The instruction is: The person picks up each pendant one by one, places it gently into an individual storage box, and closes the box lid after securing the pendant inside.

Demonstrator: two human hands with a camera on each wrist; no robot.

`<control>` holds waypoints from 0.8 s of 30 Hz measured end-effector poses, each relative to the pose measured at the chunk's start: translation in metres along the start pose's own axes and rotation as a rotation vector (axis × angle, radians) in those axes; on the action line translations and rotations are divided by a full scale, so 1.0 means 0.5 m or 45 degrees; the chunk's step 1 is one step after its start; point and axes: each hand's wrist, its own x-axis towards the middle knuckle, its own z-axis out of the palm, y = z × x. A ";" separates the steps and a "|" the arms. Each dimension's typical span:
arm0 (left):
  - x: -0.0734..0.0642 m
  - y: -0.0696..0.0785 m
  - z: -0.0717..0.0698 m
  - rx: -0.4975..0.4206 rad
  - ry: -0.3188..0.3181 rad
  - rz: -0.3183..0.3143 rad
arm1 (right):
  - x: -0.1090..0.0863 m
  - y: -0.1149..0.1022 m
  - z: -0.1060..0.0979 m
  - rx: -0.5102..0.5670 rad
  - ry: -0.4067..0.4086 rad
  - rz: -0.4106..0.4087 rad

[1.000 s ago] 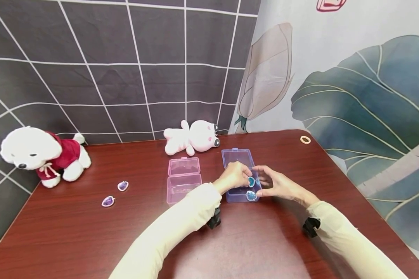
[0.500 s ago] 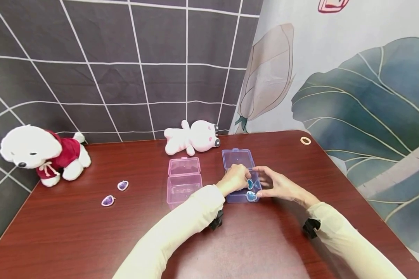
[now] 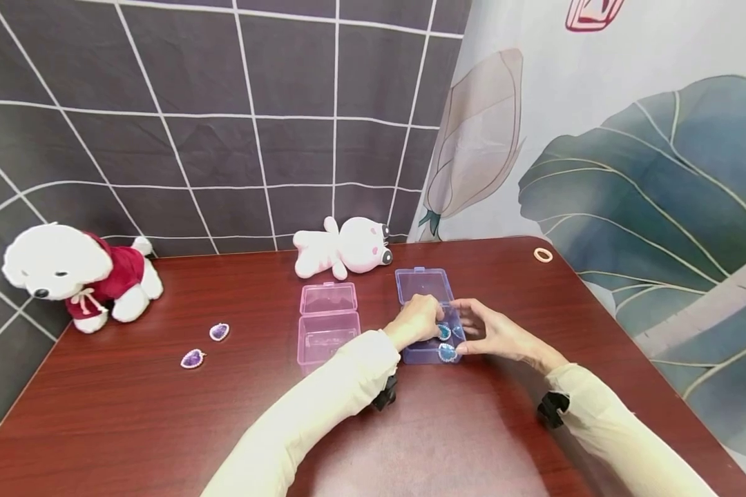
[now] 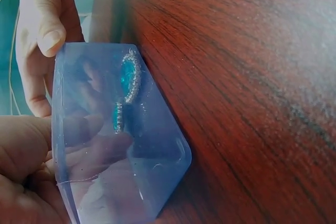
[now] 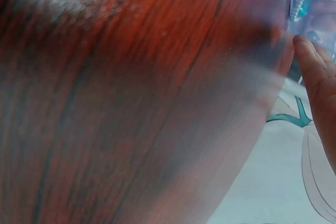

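Note:
A clear blue plastic box (image 3: 415, 356) lies on the table with its lid (image 3: 424, 284) laid back. My left hand (image 3: 416, 322) reaches into it, its fingertips pinching a teal gem pendant (image 3: 443, 333) with a beaded silver edge. Through the box wall in the left wrist view, that pendant stands edge-on by the fingertips. Another blue gem pendant (image 3: 447, 353) sits against the front wall inside. My right hand (image 3: 500, 334) holds the box's right end, thumb at the front corner and fingers toward the back.
An open pink plastic box (image 3: 328, 338) stands just left. Two purple gem pendants (image 3: 220, 332) lie farther left on the table. Behind are a pink plush toy (image 3: 342, 247) and a white plush dog (image 3: 87, 276). A wooden ring (image 3: 543, 255) lies near the back right corner.
My left hand has lowered the teal pendant deeper into the blue box, slightly toward the front pendant. The right hand has kept its hold on the box.

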 end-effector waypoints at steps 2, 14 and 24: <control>-0.002 0.000 0.001 0.007 0.001 0.003 | -0.001 0.000 0.003 0.007 0.004 0.008; -0.082 -0.032 -0.109 -0.269 0.064 0.157 | -0.011 -0.005 -0.003 -0.094 0.134 -0.062; -0.271 -0.265 -0.234 -0.765 0.282 -0.143 | 0.050 -0.117 0.080 -0.143 0.263 -0.240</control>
